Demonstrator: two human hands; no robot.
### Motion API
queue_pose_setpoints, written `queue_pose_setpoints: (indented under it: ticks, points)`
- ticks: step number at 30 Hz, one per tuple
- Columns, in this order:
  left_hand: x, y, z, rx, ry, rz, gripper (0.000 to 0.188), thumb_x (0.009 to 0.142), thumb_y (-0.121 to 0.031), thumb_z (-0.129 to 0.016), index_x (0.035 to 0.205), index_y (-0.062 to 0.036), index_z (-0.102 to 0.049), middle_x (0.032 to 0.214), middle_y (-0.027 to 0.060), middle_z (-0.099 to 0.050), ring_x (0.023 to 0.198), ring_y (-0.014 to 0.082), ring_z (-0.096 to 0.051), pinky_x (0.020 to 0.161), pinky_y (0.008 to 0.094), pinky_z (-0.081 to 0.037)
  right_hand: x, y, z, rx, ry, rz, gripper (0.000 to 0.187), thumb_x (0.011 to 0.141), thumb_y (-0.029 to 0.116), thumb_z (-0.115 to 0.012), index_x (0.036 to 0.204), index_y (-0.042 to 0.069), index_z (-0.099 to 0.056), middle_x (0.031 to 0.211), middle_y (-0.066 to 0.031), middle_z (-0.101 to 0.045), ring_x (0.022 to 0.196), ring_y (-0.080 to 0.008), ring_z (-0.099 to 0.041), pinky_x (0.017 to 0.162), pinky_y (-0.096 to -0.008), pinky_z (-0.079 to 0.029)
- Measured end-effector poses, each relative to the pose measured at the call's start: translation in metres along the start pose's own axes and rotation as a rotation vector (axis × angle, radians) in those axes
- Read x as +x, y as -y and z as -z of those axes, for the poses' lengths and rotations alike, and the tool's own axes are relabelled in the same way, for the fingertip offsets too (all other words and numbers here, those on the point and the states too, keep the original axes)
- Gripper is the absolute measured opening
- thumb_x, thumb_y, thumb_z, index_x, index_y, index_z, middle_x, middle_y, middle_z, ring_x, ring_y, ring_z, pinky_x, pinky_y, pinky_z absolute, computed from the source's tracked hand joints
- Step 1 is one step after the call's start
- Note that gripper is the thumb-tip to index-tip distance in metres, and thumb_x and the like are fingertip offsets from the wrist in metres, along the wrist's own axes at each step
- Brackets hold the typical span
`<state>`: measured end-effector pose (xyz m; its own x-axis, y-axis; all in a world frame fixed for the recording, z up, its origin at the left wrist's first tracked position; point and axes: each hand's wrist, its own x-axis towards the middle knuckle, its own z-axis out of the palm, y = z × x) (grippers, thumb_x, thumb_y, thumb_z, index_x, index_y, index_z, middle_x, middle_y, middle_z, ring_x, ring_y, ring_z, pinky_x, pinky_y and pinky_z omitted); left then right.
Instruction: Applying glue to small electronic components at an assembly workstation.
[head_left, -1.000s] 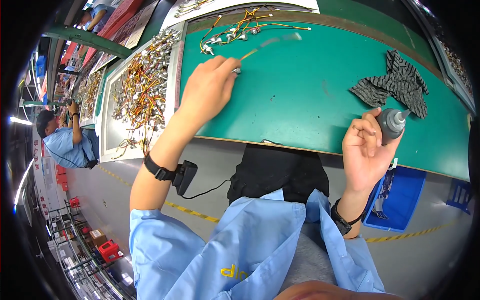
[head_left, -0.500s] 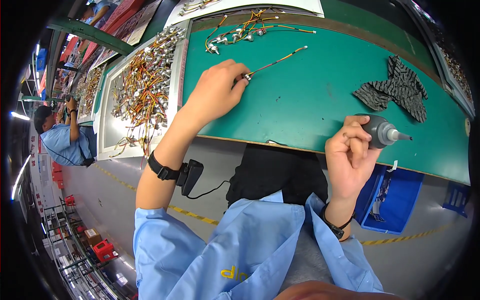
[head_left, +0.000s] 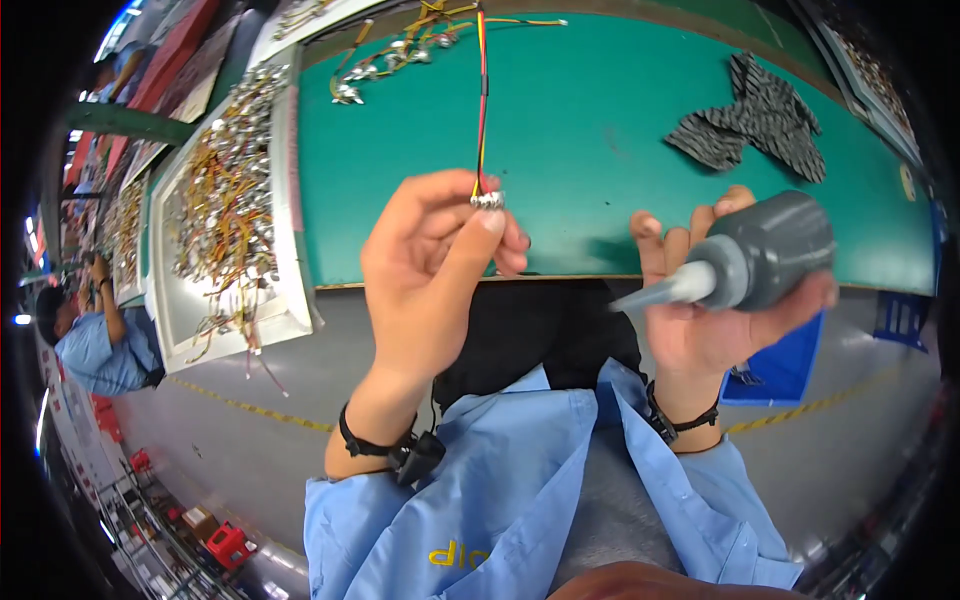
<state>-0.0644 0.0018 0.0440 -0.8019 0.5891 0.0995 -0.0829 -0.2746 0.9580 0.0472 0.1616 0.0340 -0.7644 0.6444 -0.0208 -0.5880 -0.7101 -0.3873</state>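
Pinched between the thumb and forefinger of my left hand (head_left: 420,270) is a small metal potentiometer (head_left: 488,201), held up over the near edge of the table. Its red, yellow and black wires rise away from me, toward the far side. In my right hand (head_left: 690,340) lies a dark grey squeeze bottle (head_left: 785,245), cradled across the palm between thumb and fingers. The bottle's pale tapered nozzle points left, toward my left hand, with a gap between them. The nozzle tip is slightly blurred.
Several more wired potentiometers (head_left: 400,58) lie at the far left of the green table (head_left: 560,130). A white tray (head_left: 290,190) heaped with them stands at left. A crumpled striped grey cloth (head_left: 745,125) lies at right. Below the edge is a blue bin (head_left: 785,375). A co-worker (head_left: 105,345) sits far left.
My left hand has lifted the potentiometer off the table and brought it nearer to me. My right hand has turned the bottle so its nozzle points left instead of right. The view has shifted.
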Motion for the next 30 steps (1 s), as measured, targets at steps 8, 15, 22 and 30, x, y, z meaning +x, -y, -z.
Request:
queue_pose_setpoints:
  ticks: [8,15,22,30]
  points:
    - [-0.029,0.015,-0.028,0.191,-0.01,-0.133,0.027,0.081,0.01,-0.058,0.107,0.0073,-0.055,0.087,0.0122,-0.065,0.075,0.0138,-0.062,0.067,0.0241,-0.051,0.002,0.002,-0.006,-0.159,0.553,0.022,0.078,0.076,0.065,-0.058,0.119,0.002,-0.043,0.098,-0.0121,-0.054,0.084,-0.0253,-0.057,0.1,-0.0594,-0.033]
    - [-0.033,0.027,-0.033,0.189,0.03,-0.242,0.026,0.078,0.013,-0.059,0.105,0.0092,-0.057,0.091,0.0111,-0.065,0.076,0.013,-0.062,0.071,0.025,-0.051,-0.002,0.004,-0.007,-0.287,0.418,0.1,0.074,0.074,0.051,-0.069,0.125,0.005,-0.042,0.115,-0.0117,-0.047,0.097,-0.0231,-0.055,0.087,-0.0454,-0.045]
    - [-0.039,0.024,-0.035,0.0,0.025,-0.098,0.027,0.08,0.012,-0.058,0.106,0.0098,-0.055,0.089,0.014,-0.064,0.077,0.0155,-0.063,0.071,0.0275,-0.052,-0.007,0.01,-0.01,-0.366,0.36,0.177,0.083,0.068,0.062,-0.068,0.121,0.003,-0.043,0.093,-0.009,-0.05,0.077,-0.0185,-0.052,0.077,-0.0393,-0.044]
    - [-0.046,0.013,-0.033,-0.242,0.049,-0.087,0.027,0.08,0.013,-0.057,0.107,0.0108,-0.051,0.087,0.0142,-0.063,0.072,0.0152,-0.062,0.067,0.0271,-0.052,-0.004,0.036,-0.014,-0.554,0.656,0.326,0.091,0.059,0.066,-0.074,0.115,0.001,-0.046,0.068,-0.0012,-0.046,0.057,-0.0121,-0.041,0.069,-0.0326,-0.035]
